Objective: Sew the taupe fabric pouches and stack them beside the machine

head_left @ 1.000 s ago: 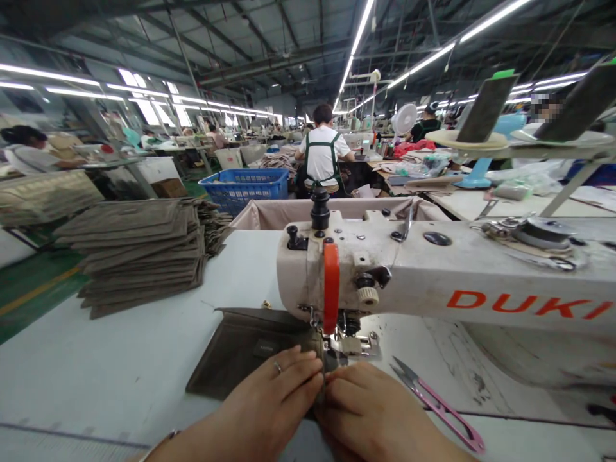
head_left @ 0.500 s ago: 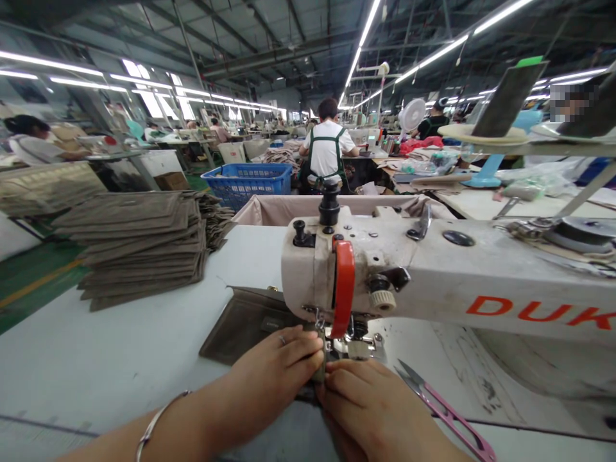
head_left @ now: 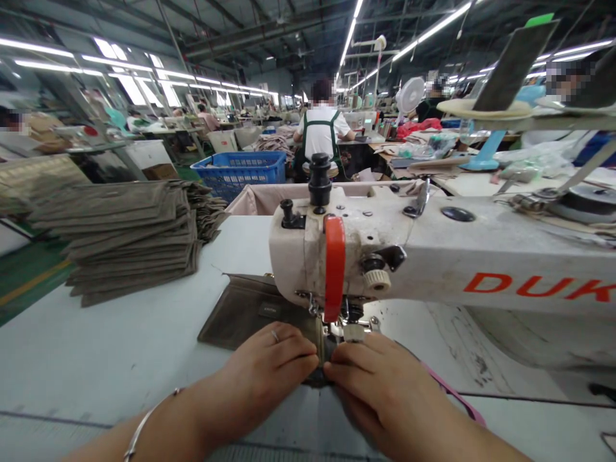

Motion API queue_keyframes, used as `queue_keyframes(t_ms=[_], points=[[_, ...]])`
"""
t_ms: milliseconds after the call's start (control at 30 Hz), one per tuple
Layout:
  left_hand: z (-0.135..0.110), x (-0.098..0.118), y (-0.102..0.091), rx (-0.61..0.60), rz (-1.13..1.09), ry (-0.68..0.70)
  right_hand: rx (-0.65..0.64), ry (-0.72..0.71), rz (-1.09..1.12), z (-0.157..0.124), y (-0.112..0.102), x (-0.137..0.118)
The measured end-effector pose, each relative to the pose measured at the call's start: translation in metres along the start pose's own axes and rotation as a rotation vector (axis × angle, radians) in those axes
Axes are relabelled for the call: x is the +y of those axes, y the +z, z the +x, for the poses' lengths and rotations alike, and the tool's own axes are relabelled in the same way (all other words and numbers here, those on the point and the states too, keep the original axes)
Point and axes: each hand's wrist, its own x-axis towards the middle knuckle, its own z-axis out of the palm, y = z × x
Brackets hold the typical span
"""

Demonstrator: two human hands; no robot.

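A dark brown fabric piece with a small label lies on the white table, its right edge running under the head of the sewing machine. My left hand, with a ring on one finger, presses its closed fingers on that edge just in front of the presser foot. Opposite it, my right hand pinches the same edge, fingertips close to the left ones. The needle is hidden behind the orange guard. Partly covered by my right forearm is a pair of pink thread snips.
A tall stack of brown fabric pieces stands on the table's left. Behind the machine are a pink cloth-lined bin and a blue plastic basket. A person in a white shirt sits farther ahead. Thread cones rise at right.
My right hand has shifted slightly up and right, covering more of the snips. A small gap shows between the two hands' fingertips. The camera view has shifted a little.
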Motion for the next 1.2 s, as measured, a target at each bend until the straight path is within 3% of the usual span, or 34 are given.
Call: queue_keyframes(t_ms=[300,467,667,900,1200], points=[[0.002,0.002,0.005,-0.036,-0.027,-0.033,-0.047,0.004,0.004,-0.002,0.005,0.001],[0.003,0.000,0.001,-0.003,-0.007,-0.024,-0.003,-0.016,0.009,-0.003,0.011,0.005],[0.009,-0.011,-0.001,0.008,0.057,-0.036,0.039,0.029,-0.083,0.000,0.018,0.005],[0.023,-0.022,-0.005,0.017,0.001,-0.172,0.028,0.107,-0.102,0.006,0.019,0.005],[0.028,-0.041,0.001,0.057,0.068,-0.242,0.003,0.135,-0.114,0.005,0.025,0.006]])
